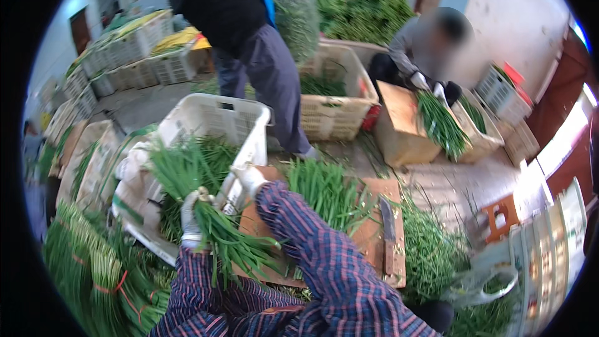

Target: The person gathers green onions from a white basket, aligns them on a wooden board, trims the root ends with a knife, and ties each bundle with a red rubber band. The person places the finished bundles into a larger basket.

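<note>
My left hand [191, 217], in a light glove, grips a bunch of long green chive-like leaves [180, 173] above a white plastic crate [213, 110]. The bunch's lower ends fan out toward my lap. More cut greens lie inside the crate. My gloved right hand [250, 180] is by the crate's near rim and the wooden board's left edge; its fingers are blurred, and I cannot tell if they touch the rim. On the wooden board [369, 243] lies a pile of green leaves [323, 192]. To its right rests a knife [388, 229] with a wooden handle.
Banded bundles of greens [105, 267] lie at lower left. Trimmings [430, 243] heap right of the board, beside a plastic bag [486, 285]. A standing person [276, 65] is just beyond the crate. A seated co-worker [412, 51] holds greens over another board [402, 107].
</note>
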`<act>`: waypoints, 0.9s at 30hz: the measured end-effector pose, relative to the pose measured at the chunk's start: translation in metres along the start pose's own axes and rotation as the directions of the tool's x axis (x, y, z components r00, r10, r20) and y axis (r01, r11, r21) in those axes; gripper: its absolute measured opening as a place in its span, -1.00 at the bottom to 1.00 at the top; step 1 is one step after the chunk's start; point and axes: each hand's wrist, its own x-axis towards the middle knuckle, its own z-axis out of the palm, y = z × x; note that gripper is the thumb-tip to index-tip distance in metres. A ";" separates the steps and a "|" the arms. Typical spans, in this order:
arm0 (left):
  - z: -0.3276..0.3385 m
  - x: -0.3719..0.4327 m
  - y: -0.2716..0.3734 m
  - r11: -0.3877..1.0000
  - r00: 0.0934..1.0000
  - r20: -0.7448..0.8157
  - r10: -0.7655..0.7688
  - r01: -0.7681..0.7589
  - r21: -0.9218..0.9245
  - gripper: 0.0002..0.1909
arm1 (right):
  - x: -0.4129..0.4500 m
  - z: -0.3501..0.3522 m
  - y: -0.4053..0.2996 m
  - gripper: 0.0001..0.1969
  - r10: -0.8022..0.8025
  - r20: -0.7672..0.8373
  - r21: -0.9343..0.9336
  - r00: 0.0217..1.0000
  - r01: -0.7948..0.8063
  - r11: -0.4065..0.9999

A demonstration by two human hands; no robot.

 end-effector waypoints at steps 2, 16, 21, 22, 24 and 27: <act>-0.020 -0.001 0.020 0.993 0.999 -0.022 -0.043 0.040 -0.115 -0.84 | -0.033 0.027 -0.045 -0.33 0.037 0.110 -0.033 0.993 -0.033 0.999; -0.006 -0.002 0.017 0.955 0.938 -0.188 -0.292 0.297 -0.006 -0.89 | -0.177 -0.177 -0.001 -0.62 -0.340 -0.416 -0.599 0.843 0.027 0.800; -0.070 0.058 -0.018 0.572 0.897 -0.073 0.436 -0.213 0.792 -0.71 | -0.323 -0.333 0.177 -0.53 -0.167 -0.800 -0.503 0.576 -0.492 0.711; -0.081 0.042 0.001 0.563 0.863 -0.091 0.497 -0.240 0.791 -0.61 | -0.317 -0.329 0.191 -0.51 -0.073 -0.771 -0.508 0.632 -0.543 0.669; -0.074 0.050 -0.020 0.496 0.878 -0.009 0.478 -0.261 0.828 -0.59 | -0.366 -0.342 0.229 -0.47 0.091 -0.774 -0.464 0.626 -0.660 0.592; -0.115 0.067 -0.029 0.503 0.875 -0.109 0.472 -0.166 0.848 -0.56 | -0.364 -0.336 0.290 -0.49 0.234 -0.603 -0.495 0.762 -0.588 0.640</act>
